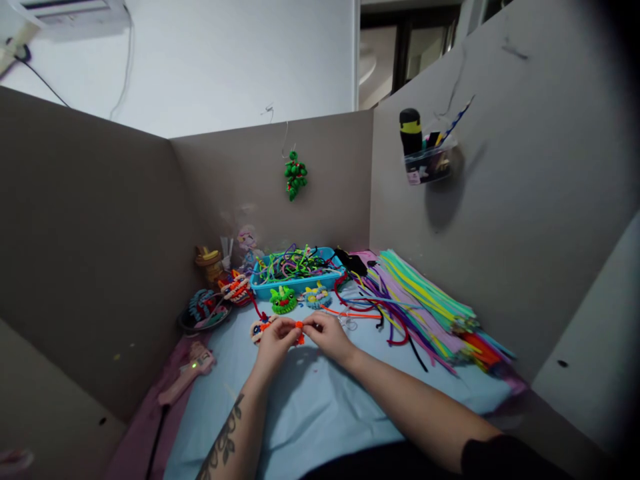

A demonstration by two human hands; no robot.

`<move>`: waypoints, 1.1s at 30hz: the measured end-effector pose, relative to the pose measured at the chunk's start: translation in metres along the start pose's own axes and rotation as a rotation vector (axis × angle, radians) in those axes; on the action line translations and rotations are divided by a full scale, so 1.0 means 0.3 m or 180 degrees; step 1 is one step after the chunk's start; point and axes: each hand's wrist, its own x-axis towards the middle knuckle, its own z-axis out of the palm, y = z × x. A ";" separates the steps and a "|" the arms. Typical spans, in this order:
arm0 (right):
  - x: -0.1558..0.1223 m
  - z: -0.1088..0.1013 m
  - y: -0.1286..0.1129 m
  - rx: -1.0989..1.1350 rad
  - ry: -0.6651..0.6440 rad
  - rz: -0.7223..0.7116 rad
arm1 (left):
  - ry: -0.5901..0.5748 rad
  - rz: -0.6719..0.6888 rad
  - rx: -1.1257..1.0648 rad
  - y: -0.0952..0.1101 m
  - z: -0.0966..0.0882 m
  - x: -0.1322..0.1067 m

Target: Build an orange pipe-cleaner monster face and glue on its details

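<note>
Between my two hands, above the blue cloth, is a small orange piece of bent pipe cleaner point(300, 333). My left hand point(277, 335) pinches it from the left with thumb and index finger. From the right, my right hand point(326, 331) pinches the same piece, fingertips nearly meeting the left ones. Partly hidden behind my left hand lies an orange, white and blue pipe-cleaner figure point(259, 329). Just beyond the hands sit a green pipe-cleaner head point(283, 300) and a light blue and yellow one point(317, 296).
A blue tray point(280, 289) of tangled pipe-cleaner scraps stands at the back. Bundles of coloured pipe cleaners point(425, 300) lie at right. On the left are a dark bowl point(205, 323) and a pink glue gun point(193, 373) with a lit green light. Grey panels point(270, 173) surround the table.
</note>
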 end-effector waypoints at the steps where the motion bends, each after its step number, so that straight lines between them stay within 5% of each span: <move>1: 0.000 0.000 -0.002 0.0002 -0.0003 0.0010 | -0.0020 0.0024 0.0014 -0.001 0.000 0.000; 10: -0.003 0.000 0.003 -0.0060 -0.0018 -0.0053 | -0.0086 0.0135 0.0283 -0.003 -0.005 0.002; 33: -0.009 -0.021 0.015 -0.0527 -0.0185 -0.0819 | -0.0234 -0.0432 -0.0523 -0.019 0.001 -0.007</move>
